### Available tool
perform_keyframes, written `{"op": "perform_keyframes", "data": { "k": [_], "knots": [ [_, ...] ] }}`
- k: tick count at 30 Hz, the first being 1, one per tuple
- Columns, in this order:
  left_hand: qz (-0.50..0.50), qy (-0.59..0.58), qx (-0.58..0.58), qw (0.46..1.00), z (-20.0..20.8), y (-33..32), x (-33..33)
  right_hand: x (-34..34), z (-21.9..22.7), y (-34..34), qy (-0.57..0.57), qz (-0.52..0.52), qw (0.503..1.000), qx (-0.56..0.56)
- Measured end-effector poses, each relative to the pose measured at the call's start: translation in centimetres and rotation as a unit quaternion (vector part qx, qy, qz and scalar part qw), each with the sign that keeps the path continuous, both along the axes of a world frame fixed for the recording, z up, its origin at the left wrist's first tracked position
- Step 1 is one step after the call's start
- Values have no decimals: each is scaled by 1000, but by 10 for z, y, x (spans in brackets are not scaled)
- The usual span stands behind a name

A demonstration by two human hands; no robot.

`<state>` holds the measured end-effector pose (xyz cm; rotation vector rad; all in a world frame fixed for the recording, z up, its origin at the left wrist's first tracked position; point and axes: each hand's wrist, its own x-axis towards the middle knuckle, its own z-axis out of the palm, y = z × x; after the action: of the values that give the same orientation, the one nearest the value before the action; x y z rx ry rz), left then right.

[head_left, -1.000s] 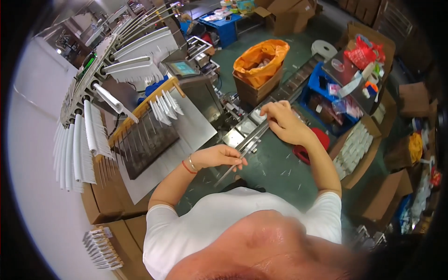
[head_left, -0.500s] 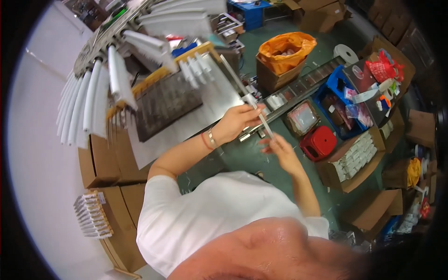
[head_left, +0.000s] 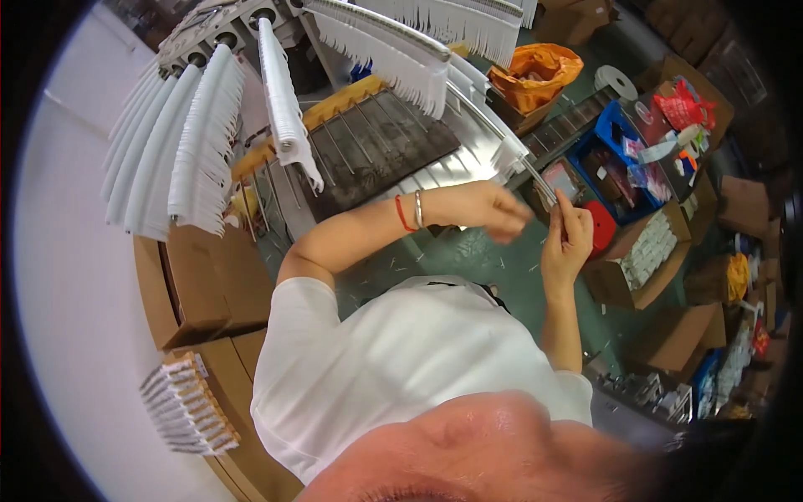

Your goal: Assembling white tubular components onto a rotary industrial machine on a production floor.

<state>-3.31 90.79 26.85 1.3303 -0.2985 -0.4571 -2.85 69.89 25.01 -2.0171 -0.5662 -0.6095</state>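
A long thin pale rod [head_left: 508,138] slants down from the rack toward me. Its near end meets my right hand [head_left: 567,238], whose thumb and forefinger are pinched on it. My left hand [head_left: 489,209], with a metal bracelet and a red cord at the wrist, is apart from the rod, to the left of the right hand. Its curled fingers are blurred, and whether they hold anything is unclear. Beyond the hands is a round rack [head_left: 242,29] with white fringed strips [head_left: 201,138] hanging on rods that fan outward.
Under the rack, a dark plate [head_left: 376,138] with thin rods and a yellow bar [head_left: 343,100] lies on a metal table. To the right are an orange bag [head_left: 535,71], a blue crate [head_left: 623,125], a red stool [head_left: 598,226] and cartons [head_left: 669,335]. Brown boxes [head_left: 201,284] stand left.
My left hand has come off the rod and moved slightly right. My right hand has shifted right and up with the rod's end. The rack's fringed strips have swung round, and my view has shifted.
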Motion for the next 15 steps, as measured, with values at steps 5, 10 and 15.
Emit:
{"op": "perform_keyframes", "data": {
  "k": [5,10,15],
  "knots": [
    [333,107,45,936,-34,67,17,-31,21,5,-111,-119,981,-107],
    [468,-357,198,784,-86,139,81,-49,47,21,-163,-171,955,-179],
    [389,64,-365,844,-64,123,104,-46,63,39,-205,-174,939,-215]
  ]
}}
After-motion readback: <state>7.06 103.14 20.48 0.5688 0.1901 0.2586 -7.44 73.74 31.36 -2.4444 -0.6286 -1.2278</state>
